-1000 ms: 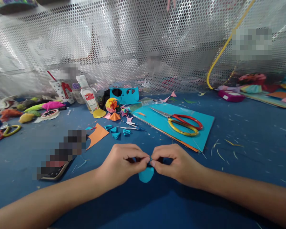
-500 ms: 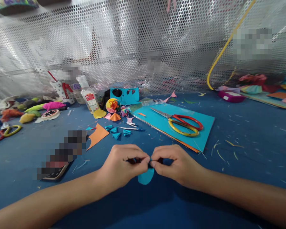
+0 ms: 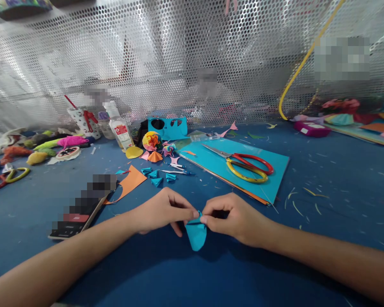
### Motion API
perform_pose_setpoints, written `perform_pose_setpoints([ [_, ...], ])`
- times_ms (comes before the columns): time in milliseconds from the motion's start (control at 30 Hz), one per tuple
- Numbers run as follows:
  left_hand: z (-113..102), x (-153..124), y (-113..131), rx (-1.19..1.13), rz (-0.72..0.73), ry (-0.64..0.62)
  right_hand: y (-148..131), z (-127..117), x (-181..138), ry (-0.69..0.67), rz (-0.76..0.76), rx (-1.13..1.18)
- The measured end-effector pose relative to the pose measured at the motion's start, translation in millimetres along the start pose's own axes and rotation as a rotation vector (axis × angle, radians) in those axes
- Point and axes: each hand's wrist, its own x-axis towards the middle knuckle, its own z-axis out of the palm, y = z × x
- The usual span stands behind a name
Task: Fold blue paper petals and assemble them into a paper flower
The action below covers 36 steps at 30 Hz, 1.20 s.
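Note:
A small turquoise paper piece (image 3: 196, 234), rounded at the bottom and gathered at the top, hangs just above the blue table (image 3: 323, 204). My right hand (image 3: 233, 218) pinches its top edge between thumb and forefinger. My left hand (image 3: 161, 212) meets it from the left, fingertips pressed on the same top corner, with the lower fingers loosened and stretched. Behind my hands lie several small folded turquoise cones (image 3: 156, 175) and an orange paper offcut (image 3: 131, 180).
Red-and-yellow scissors (image 3: 245, 164) rest on a turquoise sheet (image 3: 275, 170). A phone (image 3: 80, 211) lies at the left. A glue bottle (image 3: 119, 128), paper flowers (image 3: 152, 141), coloured scraps and a second pair of scissors (image 3: 6, 177) line the back left. Perforated metal mesh (image 3: 179, 55) walls the table's far side.
My left hand has loosened from a tight fist, fingers stretching out. The paper piece has dropped slightly and turned, showing more of its folded body. The right hand has barely moved.

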Motion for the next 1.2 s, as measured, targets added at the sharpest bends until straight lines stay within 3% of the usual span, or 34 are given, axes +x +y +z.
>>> perform_pose_setpoints([
  [300,-3.0,1.6,-0.5,-0.008,-0.038,-0.031,2.0,-0.9,1.6,-0.042,0.029,0.02],
  [667,1.2,-3.6,-3.0,0.232,0.125,0.067,2.1,-0.3,0.7,-0.028,0.003,-0.011],
  [1200,-1.4,-4.1,3.6,0.054,-0.063,0.005,-1.1,-0.7,-1.6,-0.077,-0.041,-0.078],
])
